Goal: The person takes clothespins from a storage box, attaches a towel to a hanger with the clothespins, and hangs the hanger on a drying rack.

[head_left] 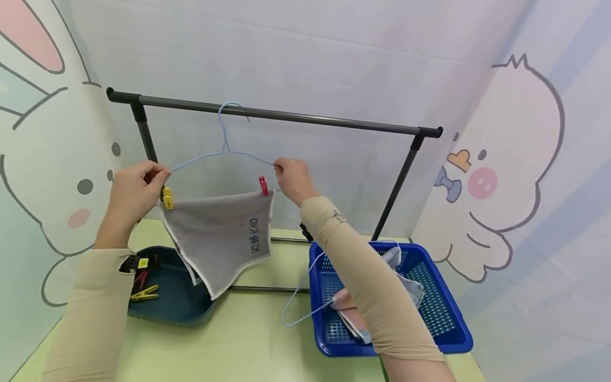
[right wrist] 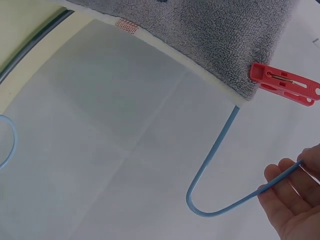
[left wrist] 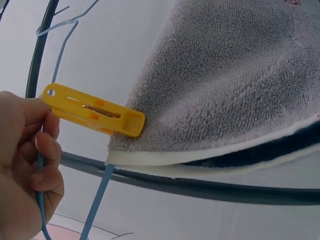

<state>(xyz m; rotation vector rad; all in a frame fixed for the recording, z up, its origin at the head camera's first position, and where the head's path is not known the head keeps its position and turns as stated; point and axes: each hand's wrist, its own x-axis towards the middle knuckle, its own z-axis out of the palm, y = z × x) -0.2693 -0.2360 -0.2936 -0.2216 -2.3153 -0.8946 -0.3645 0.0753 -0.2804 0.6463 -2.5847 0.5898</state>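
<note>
Fluffy grey towel pegged on thin blue wire hanger, both hands' fingers around its ends.

Left hand fingers apparently pinching yellow clothespin clamped on grey towel.

Soft, even, bright light fills all three views, and shadows are faint: only a pale one lies under the blue basket on the table. The head view is sharp in the middle but bends at the edges, so the rail bows slightly and the sleeves stretch toward the bottom corners. In the wrist views the grey towel shows its nap crisply, while the left hand and the right hand at the frame edges look soft and washed out against the glare-free white backdrop.
</note>
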